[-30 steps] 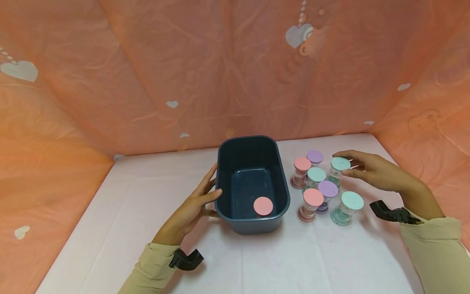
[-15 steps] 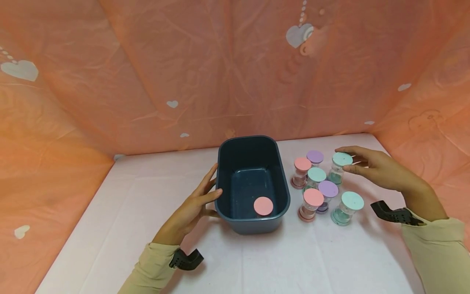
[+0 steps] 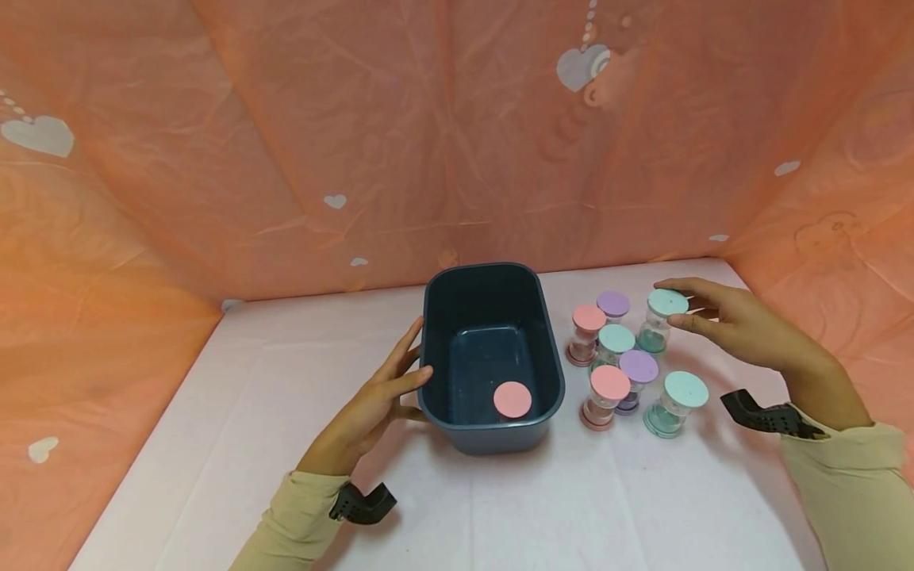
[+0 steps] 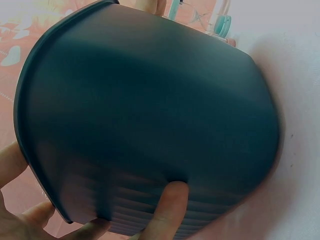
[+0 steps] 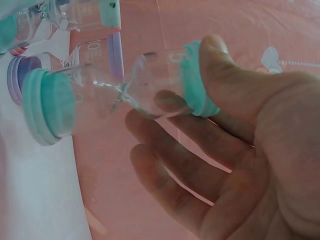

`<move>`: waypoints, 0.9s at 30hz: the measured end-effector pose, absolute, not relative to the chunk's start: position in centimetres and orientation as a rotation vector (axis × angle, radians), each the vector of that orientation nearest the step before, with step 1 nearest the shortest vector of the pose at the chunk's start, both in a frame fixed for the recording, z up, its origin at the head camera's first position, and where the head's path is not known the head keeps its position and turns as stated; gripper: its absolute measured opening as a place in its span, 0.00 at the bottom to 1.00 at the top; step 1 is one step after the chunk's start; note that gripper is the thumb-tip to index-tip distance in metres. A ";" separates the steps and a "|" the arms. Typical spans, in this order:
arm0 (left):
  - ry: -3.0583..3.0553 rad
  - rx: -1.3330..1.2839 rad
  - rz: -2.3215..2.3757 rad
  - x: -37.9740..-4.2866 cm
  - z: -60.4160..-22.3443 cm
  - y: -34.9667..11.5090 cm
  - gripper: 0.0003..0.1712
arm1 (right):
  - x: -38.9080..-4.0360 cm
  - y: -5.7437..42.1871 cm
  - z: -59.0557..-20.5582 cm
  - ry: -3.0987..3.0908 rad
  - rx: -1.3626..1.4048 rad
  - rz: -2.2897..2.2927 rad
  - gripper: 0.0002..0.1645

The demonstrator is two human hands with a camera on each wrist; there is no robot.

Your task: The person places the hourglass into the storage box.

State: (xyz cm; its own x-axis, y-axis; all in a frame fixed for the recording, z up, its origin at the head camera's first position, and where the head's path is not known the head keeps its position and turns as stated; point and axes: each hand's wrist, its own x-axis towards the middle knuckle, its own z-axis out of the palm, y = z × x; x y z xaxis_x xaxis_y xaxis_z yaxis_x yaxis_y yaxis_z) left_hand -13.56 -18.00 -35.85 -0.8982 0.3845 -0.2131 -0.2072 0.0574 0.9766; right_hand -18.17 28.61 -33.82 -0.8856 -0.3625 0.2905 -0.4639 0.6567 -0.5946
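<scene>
In the head view, my right hand [image 3: 743, 325] pinches a sand timer [image 3: 666, 304] with mint-green caps between thumb and fingers near its upper cap. The right wrist view shows the clear glass waist of this sand timer [image 5: 105, 92]; whether its base touches the table is hard to tell. My left hand [image 3: 373, 408] lies against the left side of a dark blue plastic bin [image 3: 493, 438], its fingers extended. In the left wrist view several fingertips [image 4: 172, 200] press the bin's outer wall [image 4: 150, 110]. A pink-capped sand timer [image 3: 512, 400] is inside the bin at the near end.
Right of the bin several sand timers stand close together: pink [image 3: 609, 385], purple [image 3: 638, 368] and mint [image 3: 685, 391] among them. A white cloth [image 3: 286, 357] covers the table. Orange curtains with hearts [image 3: 428, 143] enclose the back and sides.
My right hand has moved slightly up and away in the head view, carrying the mint sand timer along, a little apart from the others. The left hand and bin have stayed put.
</scene>
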 end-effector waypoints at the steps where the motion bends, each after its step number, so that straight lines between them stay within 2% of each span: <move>1: 1.922 0.182 1.893 -13.6 -35.9 -18.0 0.40 | -18.2 28.5 -33.7 -2.717 0.681 1.060 0.27; 27: 1.913 0.162 1.901 -13.6 -35.8 -18.0 0.40 | -18.0 27.9 -32.5 -2.647 0.538 1.155 0.29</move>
